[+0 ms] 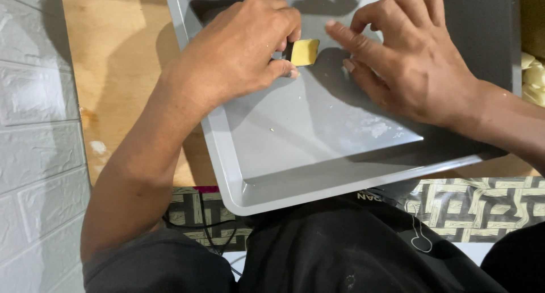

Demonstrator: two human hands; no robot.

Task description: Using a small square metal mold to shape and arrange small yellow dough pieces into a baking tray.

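Two bare hands are working over a grey metal baking tray [267,174], and between them is sitting a small yellow square [305,51], pale and soft-looking like a pat of butter or dough. The left hand [238,49] is curling closed around a dark, thin tool whose blade is only partly showing against the square's left edge; its grip is tight on that tool, thumb and forefinger pinching near the blade. The right hand [414,60] is lying open and flat, holding nothing, its forefinger stretching toward the square's upper right corner and nearly touching it, the other fingers spreading on the tray floor.

Judging by the pale smears and crumbs trailing across the tray's lower right, the step in hand looks like spreading or scraping the yellow piece over the metal, and it seems only partly along. Any next stroke would be calling for steady pressure from the left hand while the right is keeping the tray from sliding.

Apart from the square, the smears and a few specks, the tray is holding nothing. It is resting half on a wooden tabletop [119,49] and half over the person's dark-clothed lap [352,247]. A white brick-pattern wall [34,128] is running along the left, and a patterned mat [477,205] is showing below.
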